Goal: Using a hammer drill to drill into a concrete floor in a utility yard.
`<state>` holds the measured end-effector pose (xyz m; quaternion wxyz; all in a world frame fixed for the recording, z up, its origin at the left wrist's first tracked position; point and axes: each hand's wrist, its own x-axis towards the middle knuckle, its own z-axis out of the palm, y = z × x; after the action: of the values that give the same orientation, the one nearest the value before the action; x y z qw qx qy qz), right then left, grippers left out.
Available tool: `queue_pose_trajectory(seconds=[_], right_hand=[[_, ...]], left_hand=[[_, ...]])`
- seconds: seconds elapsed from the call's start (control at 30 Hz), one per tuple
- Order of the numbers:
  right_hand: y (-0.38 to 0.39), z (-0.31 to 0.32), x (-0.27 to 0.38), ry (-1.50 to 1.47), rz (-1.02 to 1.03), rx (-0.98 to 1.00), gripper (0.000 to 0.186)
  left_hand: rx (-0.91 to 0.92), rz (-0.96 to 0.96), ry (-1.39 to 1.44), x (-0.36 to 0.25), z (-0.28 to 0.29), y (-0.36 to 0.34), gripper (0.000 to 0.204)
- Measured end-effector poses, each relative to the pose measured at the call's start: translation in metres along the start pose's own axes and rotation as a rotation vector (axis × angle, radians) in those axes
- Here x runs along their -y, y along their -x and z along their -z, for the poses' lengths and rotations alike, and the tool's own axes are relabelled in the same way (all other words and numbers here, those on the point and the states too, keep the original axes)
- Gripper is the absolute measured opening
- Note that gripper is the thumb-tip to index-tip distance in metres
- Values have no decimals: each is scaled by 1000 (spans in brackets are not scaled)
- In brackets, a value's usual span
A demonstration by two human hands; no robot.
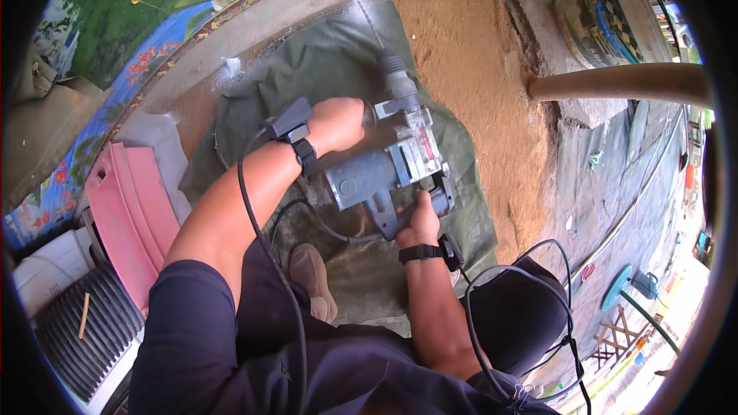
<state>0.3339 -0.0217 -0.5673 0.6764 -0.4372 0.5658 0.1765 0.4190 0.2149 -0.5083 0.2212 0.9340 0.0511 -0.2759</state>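
A blue-grey rotary hammer drill (pixel 363 175) is held out in front of me, its long metal bit (pixel 369 20) pointing away. The bit's tip meets the base of the low wall (pixel 265 29), where white dust shows. My left hand (pixel 338 124) is closed round the side handle near the drill's front. At the back, my right hand (pixel 420 223) grips the rear handle. Whether a finger presses the trigger is hidden. Beneath the drill lies a crumpled dark green cloth (pixel 296 69). A black power cord (pixel 327 229) loops from the handle's lower end.
Brown sand (pixel 469 54) borders the cloth on the right. A thick wooden pole (pixel 623 83) juts in from the right, below a large bucket (pixel 580 23). On my left stand a pink plastic piece (pixel 134 207) and a black ribbed lid (pixel 84 323). My shoe (pixel 311 280) is on the cloth.
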Motion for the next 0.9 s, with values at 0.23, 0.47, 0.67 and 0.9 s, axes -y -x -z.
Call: queue_pose_trajectory(seconds=[0.23,0.47,0.67,0.9], right_hand=[[-2,-2,-5,11,-5,-41,24],[0,-5,-1,28,-24,-13,25],[9,-4,0,81,-37,-21,19],[7,-8,5,80,-30,-14,19]], left_hand=[[18,17,-8,2,-1,0,25],[4,12,-16,5,-2,-4,25],[15,4,8,2,-1,1,25],[-3,10,12,3,0,-2,25]])
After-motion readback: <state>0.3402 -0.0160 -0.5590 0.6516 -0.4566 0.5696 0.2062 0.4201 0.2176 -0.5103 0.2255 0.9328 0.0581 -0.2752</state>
